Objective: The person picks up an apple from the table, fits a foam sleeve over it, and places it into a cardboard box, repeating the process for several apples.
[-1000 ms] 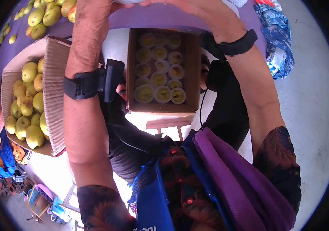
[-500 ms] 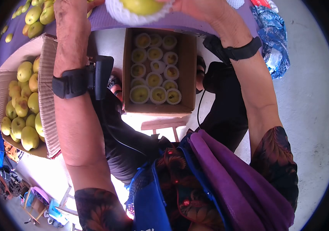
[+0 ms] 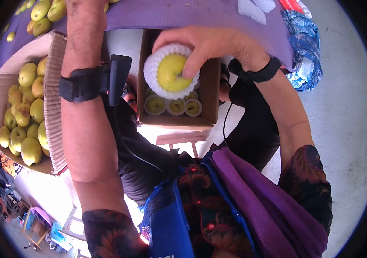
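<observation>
My right hand (image 3: 211,47) grips a yellow-green apple (image 3: 172,75) in a white foam net sleeve, thumb near the stem hollow. Hand and fruit are above an open cardboard box (image 3: 179,122), hiding most of its inside. Near the front of that box, several foam-sleeved apples (image 3: 155,104) sit side by side. Only my left forearm and wrist show; the left hand itself lies beyond the top edge, over the purple-covered table (image 3: 149,17).
At the left, a tilted cardboard carton (image 3: 58,103) holds several unwrapped apples (image 3: 31,151). More loose fruit (image 3: 41,10) lies on the table's far left. Foam sleeves (image 3: 252,10) rest at the table's right, beside a blue patterned cloth or bag (image 3: 303,47). A wooden stool (image 3: 181,138) stands below the box.
My right hand has brought the foam-sleeved apple down from the table to above the box. My left hand has left the view at the top. White foam sleeves now show on the table.
</observation>
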Motion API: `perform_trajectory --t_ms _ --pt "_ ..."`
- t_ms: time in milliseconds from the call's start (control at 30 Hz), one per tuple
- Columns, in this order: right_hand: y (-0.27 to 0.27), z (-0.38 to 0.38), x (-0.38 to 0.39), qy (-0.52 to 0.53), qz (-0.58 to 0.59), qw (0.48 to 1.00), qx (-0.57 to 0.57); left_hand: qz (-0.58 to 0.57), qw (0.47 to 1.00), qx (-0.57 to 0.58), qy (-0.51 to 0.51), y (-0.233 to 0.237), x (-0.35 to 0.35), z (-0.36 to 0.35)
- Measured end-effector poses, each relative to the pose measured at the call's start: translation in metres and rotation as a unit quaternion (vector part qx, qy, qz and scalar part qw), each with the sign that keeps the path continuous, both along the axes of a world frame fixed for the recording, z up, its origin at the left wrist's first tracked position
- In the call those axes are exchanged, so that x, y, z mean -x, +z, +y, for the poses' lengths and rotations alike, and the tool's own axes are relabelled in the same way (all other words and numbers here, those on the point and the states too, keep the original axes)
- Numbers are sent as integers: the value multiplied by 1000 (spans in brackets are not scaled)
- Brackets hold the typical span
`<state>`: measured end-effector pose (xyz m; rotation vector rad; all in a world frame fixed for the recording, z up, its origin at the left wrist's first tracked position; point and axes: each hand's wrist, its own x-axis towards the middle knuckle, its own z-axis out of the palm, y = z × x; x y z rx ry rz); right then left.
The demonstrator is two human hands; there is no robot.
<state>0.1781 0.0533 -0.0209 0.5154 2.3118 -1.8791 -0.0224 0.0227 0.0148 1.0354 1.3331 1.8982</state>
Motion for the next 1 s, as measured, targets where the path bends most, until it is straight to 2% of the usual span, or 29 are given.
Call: perform_trajectory --t_ms 133,167,233,267,300,333,367,433,533,767,867,967,1000 --pt "-42 -16 6 20 -115 993 30 -5 998 -34 -52 -2 7 0" --pt "-54 -18 6 23 -115 993 29 -28 997 -10 -65 -9 20 13" --pt "-82 -20 7 -18 -169 985 -9 -31 998 7 -47 -2 17 10" --pt "-99 -20 8 -15 -170 985 -10 -34 999 25 -33 3 12 8" --pt "-116 -20 10 -60 -180 981 44 -31 999 31 -9 18 -4 -6" --pt "-134 -20 12 -103 -189 972 97 -31 999 31 -5 17 -4 -5" --pt "-149 -22 13 -100 -188 972 98 -39 999 25 -11 14 -2 -3" --pt "-182 -26 12 -179 -156 958 161 -41 999 18 -20 11 0 -3" --pt "-232 -28 9 -225 -137 953 151 -35 999 22 -17 17 -4 -9" --pt "-275 -32 8 -238 -124 930 252 -16 999 37 -12 19 -7 -9" --pt "-285 -31 13 -245 -154 917 275 4 999 41 -31 18 -9 -11" --pt "-318 -25 17 -245 -163 918 266 27 999 9 -28 11 -8 -15" --pt "-320 -25 19 -249 -176 915 264 40 996 -47 -61 6 -4 -16"
